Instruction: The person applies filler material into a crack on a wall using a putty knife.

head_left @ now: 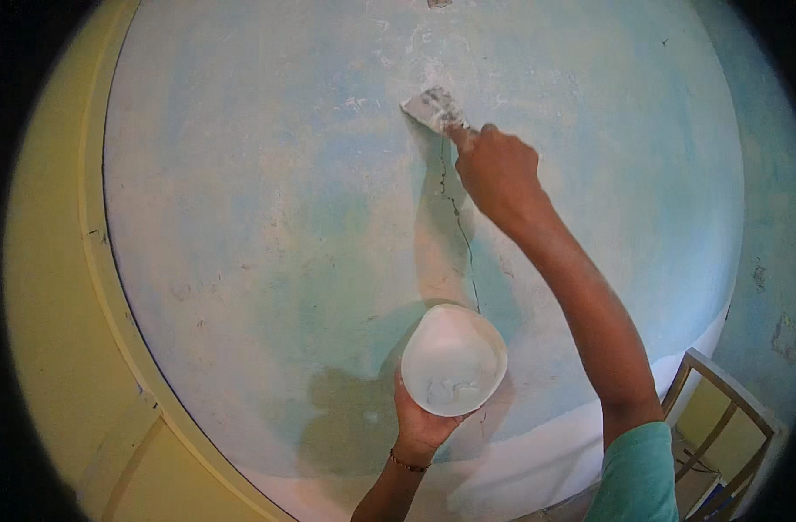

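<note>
One left hand [419, 424], one right hand [500, 172], one scraper [434, 108], one bowl [453, 331], one bracelet [408, 464], one wooden frame [732, 389] lower right.

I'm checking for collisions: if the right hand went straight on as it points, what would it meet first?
Most likely the wall, met by the putty knife that the right hand holds up and leftward; the knife looks close to or touching it, but depth is unclear.

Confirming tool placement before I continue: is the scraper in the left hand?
No, the scraper is in the right hand, while the left hand holds the white bowl.
</note>
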A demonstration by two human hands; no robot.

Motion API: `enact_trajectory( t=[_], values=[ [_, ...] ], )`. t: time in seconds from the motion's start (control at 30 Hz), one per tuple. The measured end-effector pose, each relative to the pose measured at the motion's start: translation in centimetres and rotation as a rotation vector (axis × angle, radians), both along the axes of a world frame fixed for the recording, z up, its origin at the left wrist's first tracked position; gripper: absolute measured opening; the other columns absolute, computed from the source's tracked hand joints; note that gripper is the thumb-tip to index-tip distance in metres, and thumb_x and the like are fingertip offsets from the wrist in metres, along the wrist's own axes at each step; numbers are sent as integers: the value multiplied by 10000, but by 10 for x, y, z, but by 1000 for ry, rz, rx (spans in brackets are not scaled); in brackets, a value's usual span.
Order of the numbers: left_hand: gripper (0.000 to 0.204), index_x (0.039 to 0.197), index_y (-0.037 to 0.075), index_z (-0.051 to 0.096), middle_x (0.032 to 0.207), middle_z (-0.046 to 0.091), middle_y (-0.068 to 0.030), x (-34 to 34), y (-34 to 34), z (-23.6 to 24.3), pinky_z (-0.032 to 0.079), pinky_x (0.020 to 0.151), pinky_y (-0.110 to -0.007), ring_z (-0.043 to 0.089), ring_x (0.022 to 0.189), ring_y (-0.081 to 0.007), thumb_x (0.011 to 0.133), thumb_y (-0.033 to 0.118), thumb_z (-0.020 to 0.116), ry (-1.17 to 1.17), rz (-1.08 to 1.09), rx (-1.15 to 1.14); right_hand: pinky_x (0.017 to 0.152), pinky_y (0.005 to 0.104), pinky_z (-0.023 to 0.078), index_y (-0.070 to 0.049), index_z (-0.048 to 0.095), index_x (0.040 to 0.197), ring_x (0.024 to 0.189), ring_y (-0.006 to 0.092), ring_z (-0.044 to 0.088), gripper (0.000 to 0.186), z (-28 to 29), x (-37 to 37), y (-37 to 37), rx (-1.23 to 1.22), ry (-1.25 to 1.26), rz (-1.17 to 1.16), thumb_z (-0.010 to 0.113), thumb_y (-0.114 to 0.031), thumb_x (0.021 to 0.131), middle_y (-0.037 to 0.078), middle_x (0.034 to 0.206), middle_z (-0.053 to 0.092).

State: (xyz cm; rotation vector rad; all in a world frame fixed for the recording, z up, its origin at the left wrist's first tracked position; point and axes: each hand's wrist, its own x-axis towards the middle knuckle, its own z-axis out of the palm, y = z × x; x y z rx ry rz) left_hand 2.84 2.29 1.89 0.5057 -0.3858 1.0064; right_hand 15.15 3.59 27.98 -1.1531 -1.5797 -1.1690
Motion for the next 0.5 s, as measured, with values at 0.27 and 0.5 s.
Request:
enact_trajectory(
  t=[0.27,0.5],
  values=[
    [659,1350,179,304,1355,330,-140,-6,-12,-8,429,846,-610,359,1214,-401,827,571,383,-17,11,4,445,363,463,-172,515,1219,598,248,607,429,-18,28,24,132,108,161,523,-102,796,129,828,570],
    [668,1344,173,311,1343,345,-149,-15,-21,-11,452,794,-625,386,1190,-414,815,574,390,6,136,-65,456,355,453,-285,469,1266,610,229,593,480,-1,29,72,195,156,188,484,-88,828,117,891,538]
  ],
)
